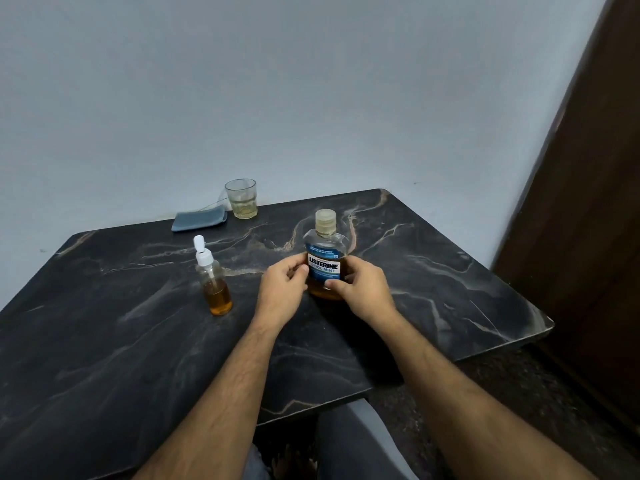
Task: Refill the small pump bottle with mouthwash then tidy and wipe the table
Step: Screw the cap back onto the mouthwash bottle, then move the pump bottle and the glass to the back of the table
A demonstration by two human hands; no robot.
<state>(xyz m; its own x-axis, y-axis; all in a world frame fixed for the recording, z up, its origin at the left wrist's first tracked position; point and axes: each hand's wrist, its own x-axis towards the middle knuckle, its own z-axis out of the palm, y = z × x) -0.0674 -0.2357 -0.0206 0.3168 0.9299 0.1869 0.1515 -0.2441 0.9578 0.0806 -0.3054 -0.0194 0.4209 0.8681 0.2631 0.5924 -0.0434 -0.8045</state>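
Observation:
A capped mouthwash bottle [325, 249] with amber liquid and a blue label stands upright on the black marble table [138, 341]. My left hand [282, 292] grips its left side and my right hand [360, 289] grips its right side. To the left, apart from my hands, stands the small clear pump bottle [214, 282] with a white pump top, holding amber liquid in its lower part. A folded grey cloth [200, 219] lies at the table's far edge by the wall.
A glass tumbler [241, 198] with a little pale liquid stands beside the cloth at the back. A grey wall runs behind the table. A dark wooden door [588, 202] is on the right. My legs show below the table's near edge.

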